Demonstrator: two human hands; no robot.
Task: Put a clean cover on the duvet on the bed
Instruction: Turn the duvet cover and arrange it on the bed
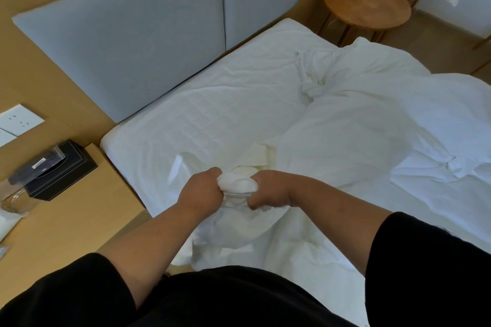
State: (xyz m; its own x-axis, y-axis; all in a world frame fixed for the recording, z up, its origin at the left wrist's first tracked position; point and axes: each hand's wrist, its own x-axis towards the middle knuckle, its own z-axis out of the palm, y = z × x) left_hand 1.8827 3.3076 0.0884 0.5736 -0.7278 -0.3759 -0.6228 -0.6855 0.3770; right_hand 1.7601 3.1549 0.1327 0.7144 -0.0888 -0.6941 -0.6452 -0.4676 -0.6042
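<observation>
Currently, both hands work 1 bunched corner of the white fabric duvet cover (pixel 237 185) near the close edge of the white-sheeted bed (pixel 186 103). The left hand (pixel 200 192) and the right hand (pixel 268 190) each have their fingers curled tightly round this wad, 1 on either side, touching it. The step in hand appears to be seating a duvet corner inside a cover corner, or tying it there; which layer is which cannot be told. The bulky white duvet (pixel 358 135) lies heaped across the right half of the bed, with 2 knotted-looking twists visible in the fabric. The next move probably calls for a firm hold on this corner while the cover is drawn along the filling toward the far end.

Containers: a black rectangular tissue box (pixel 62 171) stands on the tan wooden bedside counter (pixel 87 218); a dark flat packet lies on top. A clear glass vessel (pixel 14 198) sits beside it, contents indistinct.
</observation>
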